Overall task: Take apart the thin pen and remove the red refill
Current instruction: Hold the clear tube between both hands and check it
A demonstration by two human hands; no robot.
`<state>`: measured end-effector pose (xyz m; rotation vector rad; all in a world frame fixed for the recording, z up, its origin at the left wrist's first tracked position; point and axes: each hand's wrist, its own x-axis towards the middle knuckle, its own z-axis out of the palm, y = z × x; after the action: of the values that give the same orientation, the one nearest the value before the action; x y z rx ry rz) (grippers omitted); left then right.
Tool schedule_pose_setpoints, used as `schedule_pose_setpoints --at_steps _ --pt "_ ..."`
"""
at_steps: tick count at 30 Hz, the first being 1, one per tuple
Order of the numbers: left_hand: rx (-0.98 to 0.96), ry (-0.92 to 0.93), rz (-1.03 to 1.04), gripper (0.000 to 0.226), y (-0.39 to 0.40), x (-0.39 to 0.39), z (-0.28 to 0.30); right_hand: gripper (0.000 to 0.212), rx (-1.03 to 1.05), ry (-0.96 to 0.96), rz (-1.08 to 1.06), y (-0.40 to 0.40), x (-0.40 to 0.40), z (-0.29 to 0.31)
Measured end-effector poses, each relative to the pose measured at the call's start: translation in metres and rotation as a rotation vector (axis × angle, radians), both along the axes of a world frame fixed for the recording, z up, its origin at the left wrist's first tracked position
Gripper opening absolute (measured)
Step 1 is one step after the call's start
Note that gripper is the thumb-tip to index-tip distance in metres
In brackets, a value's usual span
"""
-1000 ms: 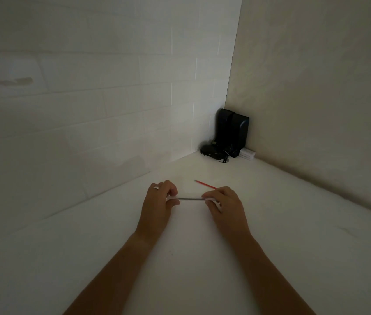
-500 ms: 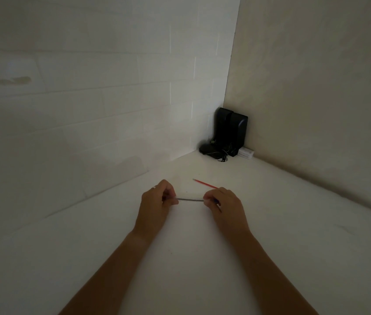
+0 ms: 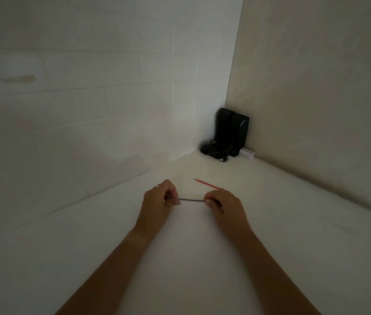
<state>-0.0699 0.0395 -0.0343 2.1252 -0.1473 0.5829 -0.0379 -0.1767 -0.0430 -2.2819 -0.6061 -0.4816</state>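
Note:
A thin dark pen (image 3: 191, 200) is stretched level between my two hands, just above the white table (image 3: 202, 258). My left hand (image 3: 159, 201) pinches its left end and my right hand (image 3: 224, 204) pinches its right end; both ends are hidden by my fingers. A thin red refill (image 3: 206, 184) lies on the table just beyond my right hand, its pointed tip aimed to the far left. Its near end runs behind my right knuckles, and I cannot tell whether it touches them.
Two black speakers (image 3: 233, 133) with a tangle of cable stand in the far corner where a white tiled wall (image 3: 89, 98) meets a beige wall (image 3: 316, 87). A small white box (image 3: 247, 153) lies beside the speakers.
Both hands have stayed on the pen, with my left hand shifting slightly to the left. The red refill has not moved on the table.

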Motion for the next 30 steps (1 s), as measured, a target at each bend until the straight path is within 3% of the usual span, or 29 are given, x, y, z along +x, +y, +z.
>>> schedule_pose_setpoints --at_steps 9,14,25,30 --pt "0.167 -0.059 0.062 0.025 -0.005 0.004 -0.007 0.014 -0.021 0.044 -0.055 0.009 0.003 -0.007" --pt "0.271 -0.147 0.107 0.011 0.000 0.010 -0.011 0.010 -0.070 0.018 -0.057 0.007 0.004 -0.009" --pt "0.315 -0.027 0.056 0.010 0.002 0.018 -0.024 0.017 -0.079 -0.007 -0.152 0.007 0.006 -0.015" --pt "0.293 -0.033 0.075 0.011 0.003 0.018 -0.026 0.009 -0.062 -0.018 -0.165 0.006 0.006 -0.016"
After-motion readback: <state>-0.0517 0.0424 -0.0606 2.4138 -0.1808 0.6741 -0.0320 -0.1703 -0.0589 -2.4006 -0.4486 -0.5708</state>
